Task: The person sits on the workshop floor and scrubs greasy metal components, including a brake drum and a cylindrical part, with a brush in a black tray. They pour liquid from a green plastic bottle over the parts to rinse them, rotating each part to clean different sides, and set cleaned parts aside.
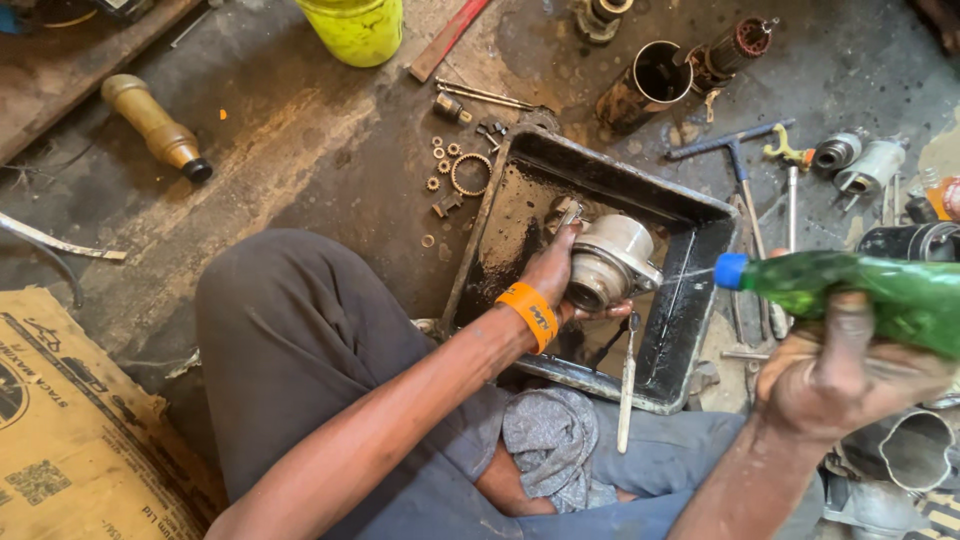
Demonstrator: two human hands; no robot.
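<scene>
A round metal housing is gripped in the left hand, fingers curled tight around its rim, right over the black tray at the centre of the frame. At the right edge, a green squeeze bottle is clenched in the right hand, blue nozzle aimed at the housing, and a thin jet is seen crossing the gap. For a clean rinse, the housing is probably best kept tilted low inside the tray (so runoff is caught there) and the stream kept narrow. Small gears are scattered on the floor, upper centre.
</scene>
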